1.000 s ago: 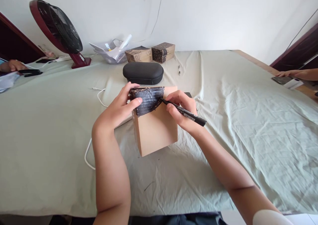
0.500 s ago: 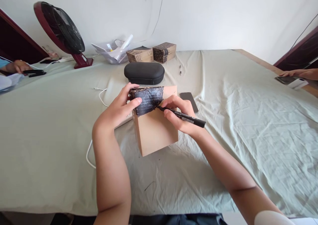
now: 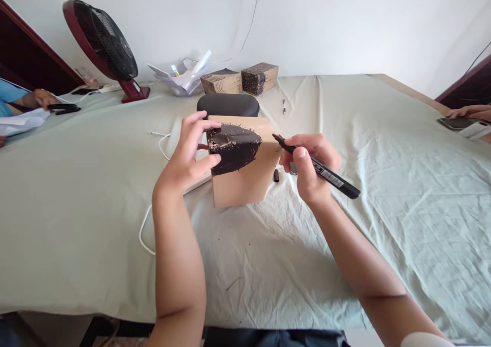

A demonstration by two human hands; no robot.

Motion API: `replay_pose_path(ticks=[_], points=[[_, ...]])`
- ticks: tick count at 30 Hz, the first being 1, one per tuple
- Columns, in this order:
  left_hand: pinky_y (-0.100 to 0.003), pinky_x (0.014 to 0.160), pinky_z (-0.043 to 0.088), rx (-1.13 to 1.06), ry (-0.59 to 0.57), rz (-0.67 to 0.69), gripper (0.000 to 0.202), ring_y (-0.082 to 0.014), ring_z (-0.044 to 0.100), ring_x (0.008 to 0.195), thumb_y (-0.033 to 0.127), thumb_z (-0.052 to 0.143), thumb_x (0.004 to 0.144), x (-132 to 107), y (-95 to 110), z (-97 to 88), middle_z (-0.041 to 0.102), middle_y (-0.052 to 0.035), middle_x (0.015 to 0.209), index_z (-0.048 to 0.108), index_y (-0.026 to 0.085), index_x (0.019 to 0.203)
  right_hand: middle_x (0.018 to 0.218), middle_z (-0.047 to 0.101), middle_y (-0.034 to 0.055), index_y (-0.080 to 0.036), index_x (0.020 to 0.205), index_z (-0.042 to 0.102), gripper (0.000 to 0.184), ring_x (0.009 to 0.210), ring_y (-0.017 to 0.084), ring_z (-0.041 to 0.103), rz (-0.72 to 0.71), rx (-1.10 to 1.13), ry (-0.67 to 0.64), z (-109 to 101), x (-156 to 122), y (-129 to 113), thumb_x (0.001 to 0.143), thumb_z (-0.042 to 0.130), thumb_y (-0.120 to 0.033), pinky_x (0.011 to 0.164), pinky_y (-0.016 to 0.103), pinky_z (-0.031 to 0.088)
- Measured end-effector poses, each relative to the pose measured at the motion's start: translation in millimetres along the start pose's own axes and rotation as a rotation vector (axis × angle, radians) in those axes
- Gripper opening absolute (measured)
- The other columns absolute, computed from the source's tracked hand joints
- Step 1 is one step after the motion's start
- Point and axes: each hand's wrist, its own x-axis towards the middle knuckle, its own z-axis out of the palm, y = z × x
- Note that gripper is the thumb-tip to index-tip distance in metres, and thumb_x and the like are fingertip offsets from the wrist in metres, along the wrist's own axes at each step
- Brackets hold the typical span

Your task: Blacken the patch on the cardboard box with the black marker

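A tan cardboard box (image 3: 245, 178) stands on the cloth-covered table (image 3: 95, 193), its upper left corner inked black. My left hand (image 3: 190, 155) grips that corner, thumb on the black patch and fingers over the top edge. My right hand (image 3: 309, 165) holds a black marker (image 3: 318, 168) just right of the box, the tip pointing at the box's upper right edge without touching it. A small black marker cap (image 3: 275, 175) lies on the cloth beside the box.
Behind the box lies a black oval case (image 3: 228, 105), with two patterned boxes (image 3: 240, 79), a white plastic heap (image 3: 184, 78) and a red fan (image 3: 105, 43) further back. A white cable (image 3: 148, 229) runs at left. Other people's hands rest at the far left (image 3: 40, 99) and right (image 3: 466, 113) edges.
My left hand has tilted the box so its top shows more. My right hand has drawn the marker away from the black patch to the right. The phone beside the box is now hidden.
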Motion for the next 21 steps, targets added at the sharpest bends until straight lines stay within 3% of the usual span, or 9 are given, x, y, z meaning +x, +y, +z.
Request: replay_pose_path(ticks=[3, 7, 10, 16, 21], points=[[-0.056, 0.122, 0.05, 0.009, -0.003, -0.044, 0.056, -0.0378, 0.042, 0.158, 0.032, 0.063, 0.079, -3, 2, -4.1, 0.038, -0.0071, 0.169, 0.061, 0.029, 0.136, 0.07, 0.067, -0.0016, -0.029, 0.103, 0.072, 0.023, 0.055, 0.016, 0.061, 0.02, -0.044, 0.025, -1, 2, 0, 0.106, 0.069, -0.051, 0.054, 0.035, 0.049], [-0.06, 0.134, 0.034, 0.067, -0.038, -0.049, 0.044, -0.0387, 0.034, 0.164, 0.036, 0.063, 0.083, -7, -1, -12.3, 0.044, -0.0079, 0.165, 0.063, 0.029, 0.126, 0.075, 0.069, 0.0003, -0.032, 0.106, 0.073, 0.019, 0.057, 0.019, 0.063, 0.038, -0.039, 0.032, -2, 1, 0, 0.103, 0.074, -0.05, 0.056, 0.039, 0.052], [-0.059, 0.137, 0.03, 0.103, -0.054, -0.059, 0.04, -0.0365, 0.033, 0.164, 0.04, 0.067, 0.085, -8, -2, -14.8, 0.044, -0.0093, 0.163, 0.063, 0.03, 0.124, 0.08, 0.071, 0.0024, -0.033, 0.109, 0.073, 0.019, 0.062, 0.021, 0.066, 0.051, -0.03, 0.017, -1, 1, 2, 0.102, 0.075, -0.051, 0.061, 0.042, 0.056], [-0.056, 0.133, 0.037, 0.135, -0.049, -0.126, 0.049, -0.0374, 0.042, 0.158, 0.049, 0.077, 0.083, -9, 1, -12.4, 0.042, -0.0083, 0.161, 0.063, 0.03, 0.126, 0.084, 0.072, 0.0032, -0.033, 0.115, 0.075, 0.02, 0.064, 0.022, 0.065, 0.038, 0.014, 0.003, 0, 6, 4, 0.1, 0.077, -0.047, 0.061, 0.042, 0.054], [-0.055, 0.128, 0.04, 0.146, 0.019, -0.036, 0.04, -0.0362, 0.045, 0.155, 0.049, 0.075, 0.086, -12, 8, -13.7, 0.051, -0.0089, 0.155, 0.065, 0.028, 0.119, 0.088, 0.076, 0.0026, -0.031, 0.119, 0.075, 0.02, 0.057, 0.018, 0.059, 0.058, 0.018, 0.073, -1, 8, 5, 0.101, 0.076, -0.039, 0.057, 0.038, 0.051]])
